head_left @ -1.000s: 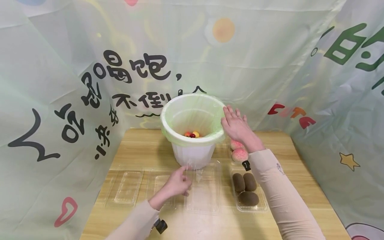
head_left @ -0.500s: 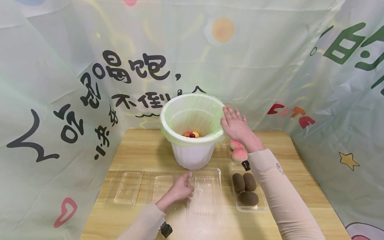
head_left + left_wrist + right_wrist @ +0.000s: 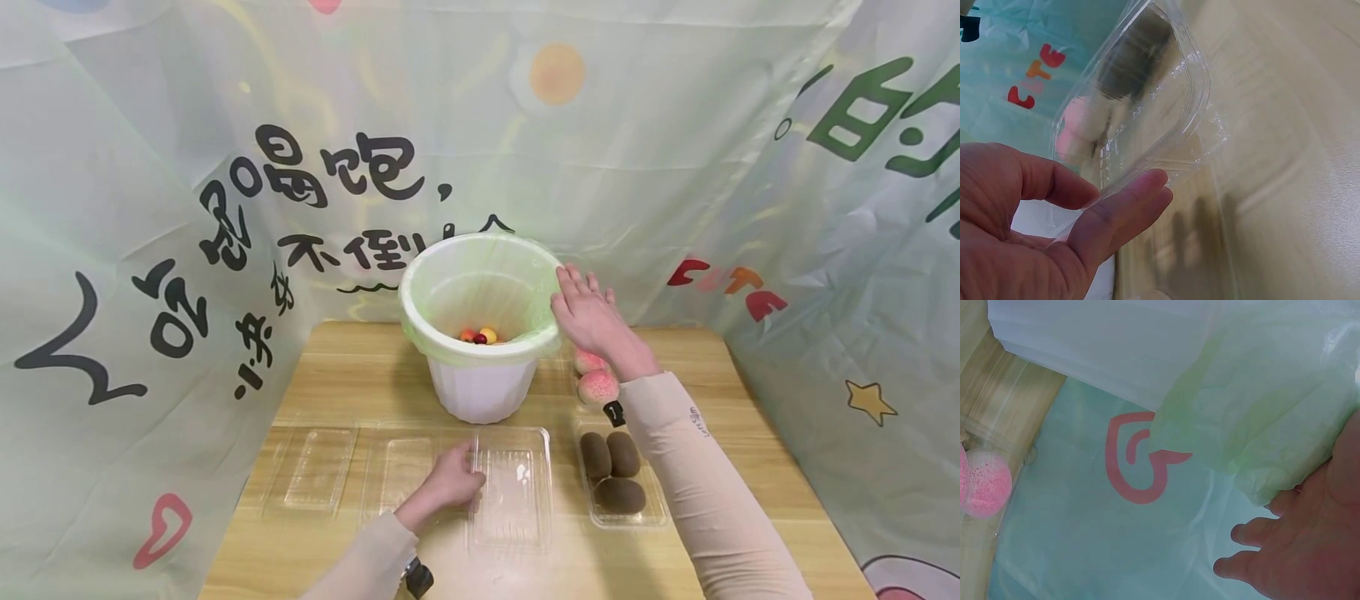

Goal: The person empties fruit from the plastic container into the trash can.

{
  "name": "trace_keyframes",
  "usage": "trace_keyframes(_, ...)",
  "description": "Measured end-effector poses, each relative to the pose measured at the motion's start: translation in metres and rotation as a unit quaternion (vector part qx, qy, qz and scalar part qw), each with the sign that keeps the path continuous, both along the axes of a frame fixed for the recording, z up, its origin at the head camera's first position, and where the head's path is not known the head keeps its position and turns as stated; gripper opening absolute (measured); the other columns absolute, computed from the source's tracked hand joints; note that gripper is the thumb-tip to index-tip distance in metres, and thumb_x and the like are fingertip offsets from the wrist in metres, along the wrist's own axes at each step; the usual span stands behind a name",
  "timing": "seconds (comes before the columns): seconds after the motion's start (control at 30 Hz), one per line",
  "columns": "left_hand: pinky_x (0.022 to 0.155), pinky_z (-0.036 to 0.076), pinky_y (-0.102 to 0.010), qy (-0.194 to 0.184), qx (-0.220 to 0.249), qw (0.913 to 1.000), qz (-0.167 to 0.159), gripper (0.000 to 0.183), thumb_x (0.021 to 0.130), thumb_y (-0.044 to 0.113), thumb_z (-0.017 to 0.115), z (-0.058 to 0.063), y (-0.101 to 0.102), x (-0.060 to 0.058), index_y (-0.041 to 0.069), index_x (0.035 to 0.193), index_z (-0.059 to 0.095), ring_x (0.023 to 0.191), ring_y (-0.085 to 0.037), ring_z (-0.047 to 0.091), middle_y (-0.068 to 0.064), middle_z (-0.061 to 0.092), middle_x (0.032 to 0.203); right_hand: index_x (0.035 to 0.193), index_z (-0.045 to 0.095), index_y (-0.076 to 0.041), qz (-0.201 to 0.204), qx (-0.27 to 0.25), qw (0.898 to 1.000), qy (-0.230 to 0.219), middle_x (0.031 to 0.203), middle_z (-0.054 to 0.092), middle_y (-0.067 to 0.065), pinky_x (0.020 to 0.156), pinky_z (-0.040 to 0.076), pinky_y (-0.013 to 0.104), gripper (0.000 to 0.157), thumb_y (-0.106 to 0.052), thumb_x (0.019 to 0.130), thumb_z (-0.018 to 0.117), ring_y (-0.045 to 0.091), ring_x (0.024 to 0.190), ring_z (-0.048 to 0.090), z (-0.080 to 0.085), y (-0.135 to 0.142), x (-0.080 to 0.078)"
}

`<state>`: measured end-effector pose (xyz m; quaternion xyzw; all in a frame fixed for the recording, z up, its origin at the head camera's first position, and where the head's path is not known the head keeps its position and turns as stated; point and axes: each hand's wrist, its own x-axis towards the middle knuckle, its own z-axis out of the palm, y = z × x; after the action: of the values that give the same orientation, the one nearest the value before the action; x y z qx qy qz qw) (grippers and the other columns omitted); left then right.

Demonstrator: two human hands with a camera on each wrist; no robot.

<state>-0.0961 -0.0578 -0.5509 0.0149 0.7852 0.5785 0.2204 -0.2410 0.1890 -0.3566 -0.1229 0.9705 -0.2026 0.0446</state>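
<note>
My left hand (image 3: 450,477) pinches the left edge of a clear plastic container (image 3: 512,492) between thumb and fingers. In the left wrist view, the container's rim (image 3: 1200,94) tilts away from the fingertips. My right hand (image 3: 592,312), its fingers straight, rests against the right side of a white bucket (image 3: 483,387). A thin green plastic bag (image 3: 1272,419) lines the bucket and folds over its rim. Small red, orange and yellow toy fruits (image 3: 480,336) lie at the bottom of the bucket.
Two more clear containers stand on the left: one far left (image 3: 318,469), one (image 3: 405,462) partly behind my left arm. On the right, a clear box holds brown kiwis (image 3: 611,472). Pink peaches (image 3: 598,386) sit behind it, partly under my right forearm. Printed cloth surrounds the wooden table (image 3: 360,358).
My left hand has moved slightly right and toward me, bringing the clear container nearer and away from the bucket's base. The right hand stays at the rim.
</note>
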Motion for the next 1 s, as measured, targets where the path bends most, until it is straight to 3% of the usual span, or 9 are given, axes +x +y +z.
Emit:
trace_keyframes(0.47,0.048,0.058,-0.03,-0.004,-0.037,0.9993,0.006,0.072,0.089,-0.005,0.061,-0.0036,0.0003,0.0001,-0.014,0.156,0.034,0.045,-0.008,0.052,0.005,0.049,0.059,0.171,0.003,-0.012,-0.002,0.002,1.0,-0.002,0.178,0.0,0.014,0.127,-0.002,0.073,0.069,-0.045,0.11,0.01,0.049,0.162,-0.005,0.0002,-0.0002,-0.0009)
trace_keyframes(0.8,0.052,0.06,-0.035,-0.022,-0.043,0.9988,0.008,0.07,0.092,-0.003,0.059,-0.0062,-0.0011,-0.0024,-0.014,0.156,0.033,0.046,-0.009,0.051,0.005,0.049,0.059,0.171,0.003,-0.012,-0.002,0.001,1.0,0.001,0.178,0.0,0.015,0.127,-0.002,0.073,0.071,-0.048,0.11,0.009,0.049,0.162,-0.004,-0.0004,-0.0004,-0.001)
trace_keyframes(1.0,0.052,0.061,-0.037,-0.015,-0.059,0.9982,0.003,0.072,0.093,-0.002,0.06,-0.0067,-0.0029,-0.0033,-0.017,0.156,0.031,0.046,-0.01,0.052,0.001,0.053,0.061,0.171,0.003,-0.012,-0.002,0.001,1.0,0.004,0.178,0.002,0.016,0.127,0.0,0.074,0.071,-0.047,0.11,0.008,0.05,0.162,-0.003,-0.0009,-0.0005,-0.0011)
